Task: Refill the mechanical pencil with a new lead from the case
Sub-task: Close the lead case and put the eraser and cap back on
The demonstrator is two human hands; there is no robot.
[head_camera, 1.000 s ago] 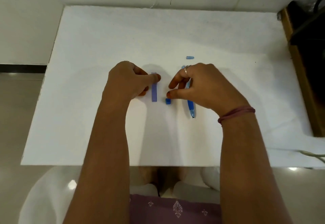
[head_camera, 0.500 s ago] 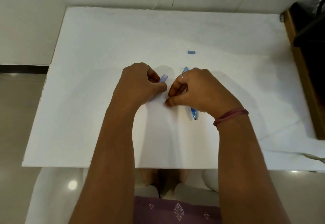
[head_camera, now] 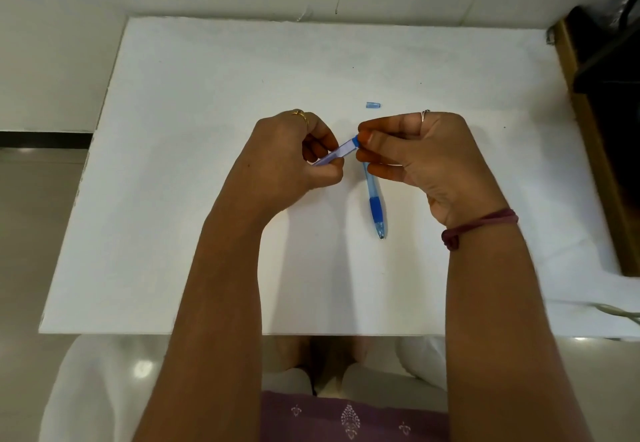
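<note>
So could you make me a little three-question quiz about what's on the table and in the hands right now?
1. True or false: the mechanical pencil is lying on the white table, held by neither hand.
2. Which hand pinches the blue cap at the end of the lead case? A) left hand B) right hand
3. Fill in: the small blue pencil cap lies on the table ____ the hands, toward the wall.

Key: 1 true; 2 B; 3 beyond.
</note>
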